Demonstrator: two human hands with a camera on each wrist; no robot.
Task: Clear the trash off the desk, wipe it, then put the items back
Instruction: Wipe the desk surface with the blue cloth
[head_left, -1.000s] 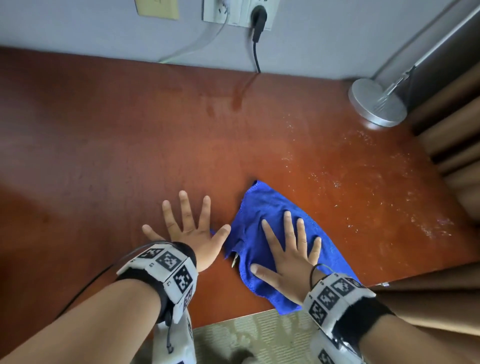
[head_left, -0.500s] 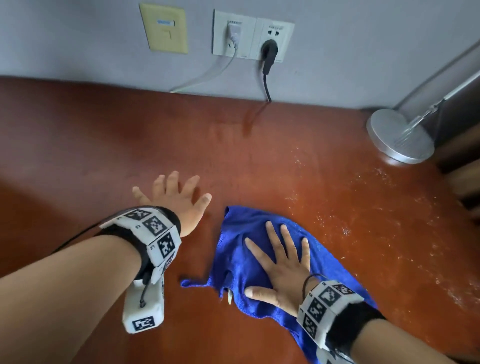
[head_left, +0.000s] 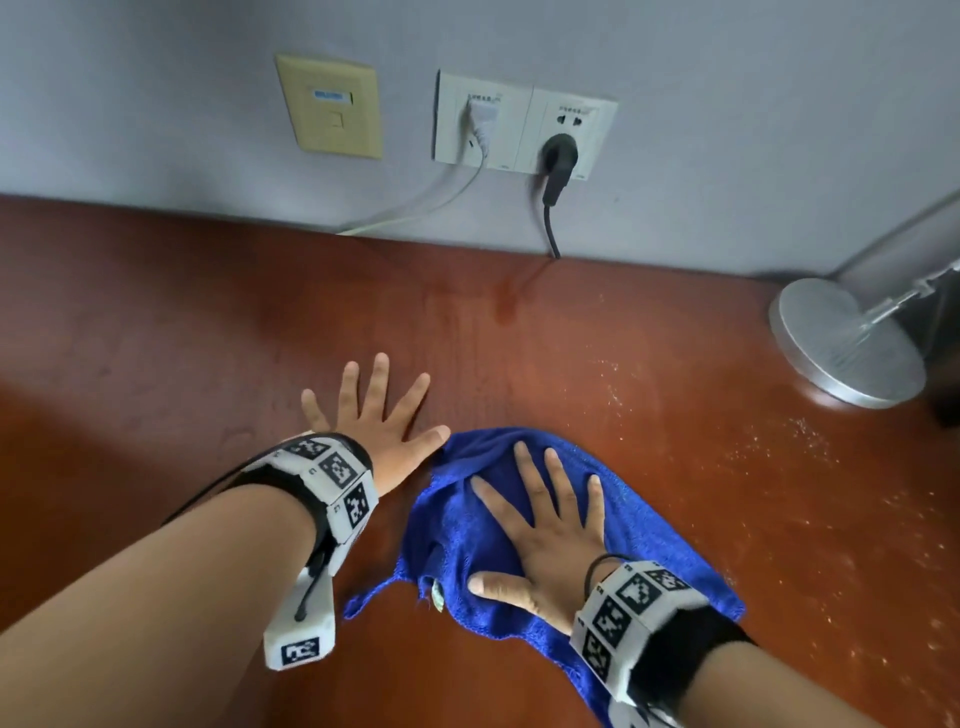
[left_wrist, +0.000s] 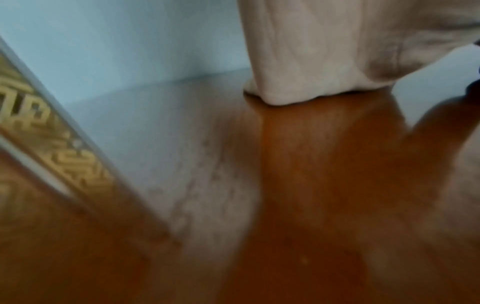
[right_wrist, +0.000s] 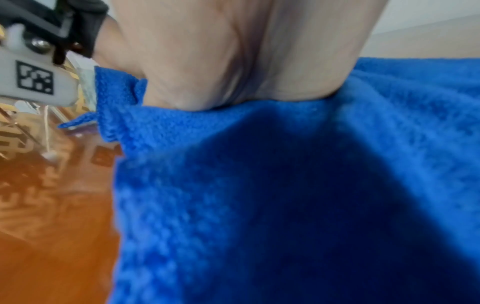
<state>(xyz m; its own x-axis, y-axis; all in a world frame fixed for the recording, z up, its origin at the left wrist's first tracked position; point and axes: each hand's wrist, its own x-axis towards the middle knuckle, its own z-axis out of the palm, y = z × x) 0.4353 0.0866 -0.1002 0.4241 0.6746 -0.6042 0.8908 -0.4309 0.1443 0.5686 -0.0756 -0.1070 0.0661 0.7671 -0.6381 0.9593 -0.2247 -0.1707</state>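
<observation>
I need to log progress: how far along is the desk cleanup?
No trash shows on the desk, so clearing looks done. Wiping is in hand: the right hand presses flat on the blue cloth, the left hand rests flat beside it. Left: specks at the right, then returning the items, none in view.

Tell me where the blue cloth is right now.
In the head view the blue cloth lies on the desk at near centre-right, flat under the right hand, with the left hand's thumb at its far-left edge.
</observation>
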